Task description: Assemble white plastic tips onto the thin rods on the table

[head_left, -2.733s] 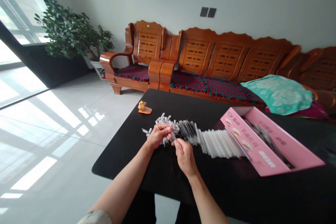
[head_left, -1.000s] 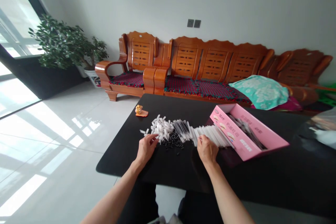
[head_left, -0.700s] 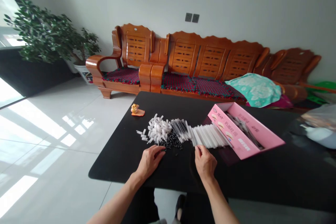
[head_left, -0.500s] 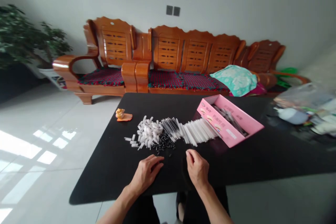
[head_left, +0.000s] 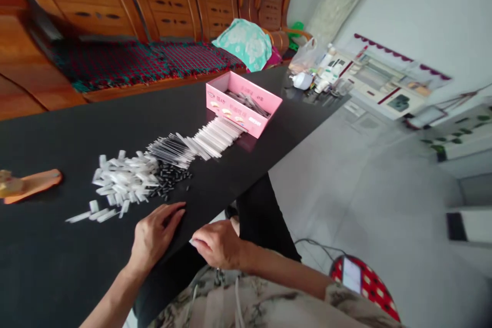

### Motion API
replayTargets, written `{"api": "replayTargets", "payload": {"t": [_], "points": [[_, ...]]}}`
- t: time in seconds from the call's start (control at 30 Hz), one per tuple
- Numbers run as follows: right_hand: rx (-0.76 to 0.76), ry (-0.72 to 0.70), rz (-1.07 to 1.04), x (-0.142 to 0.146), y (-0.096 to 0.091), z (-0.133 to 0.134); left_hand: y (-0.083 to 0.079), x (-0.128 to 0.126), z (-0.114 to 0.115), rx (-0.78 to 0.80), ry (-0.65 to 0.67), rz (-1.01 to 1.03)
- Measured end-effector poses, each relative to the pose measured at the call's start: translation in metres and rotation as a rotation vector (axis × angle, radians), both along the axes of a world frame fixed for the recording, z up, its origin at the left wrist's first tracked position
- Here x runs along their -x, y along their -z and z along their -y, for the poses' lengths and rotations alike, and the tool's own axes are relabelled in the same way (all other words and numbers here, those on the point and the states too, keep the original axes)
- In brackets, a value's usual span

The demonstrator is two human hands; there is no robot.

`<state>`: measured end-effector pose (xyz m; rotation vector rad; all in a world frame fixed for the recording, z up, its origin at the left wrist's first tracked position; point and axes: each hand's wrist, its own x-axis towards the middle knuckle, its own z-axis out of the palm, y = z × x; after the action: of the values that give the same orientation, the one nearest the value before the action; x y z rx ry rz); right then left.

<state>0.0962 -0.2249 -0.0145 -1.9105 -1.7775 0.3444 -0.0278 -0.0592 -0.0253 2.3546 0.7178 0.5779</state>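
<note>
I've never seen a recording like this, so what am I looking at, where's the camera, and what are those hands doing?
There's no machine here. These are a person's own bare hands, filmed by a camera worn on their head, which looks forward and down, and the view is tilted. On the black table lie a heap of small white plastic pieces, small black pieces, thin clear rods, a row of white strips and a pink cardboard box. The left hand rests on the table beside the heap, holding nothing visible. The right hand seems to pinch something small and white, but it's too small to identify.
</note>
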Motion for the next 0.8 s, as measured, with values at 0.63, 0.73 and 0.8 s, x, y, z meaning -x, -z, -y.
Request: {"api": "replayTargets", "payload": {"t": [0.63,0.73,0.8], "points": [[0.363,0.052,0.063,0.007,-0.009,0.029,-0.001,0.0,-0.001,-0.098,-0.071,-0.071],[0.371,0.036,0.064,0.008,-0.01,0.029,-0.003,0.0,-0.001,-0.104,-0.05,-0.064],[0.376,0.027,0.071,0.008,-0.012,0.029,-0.004,0.001,-0.001,-0.103,-0.038,-0.051]]}}
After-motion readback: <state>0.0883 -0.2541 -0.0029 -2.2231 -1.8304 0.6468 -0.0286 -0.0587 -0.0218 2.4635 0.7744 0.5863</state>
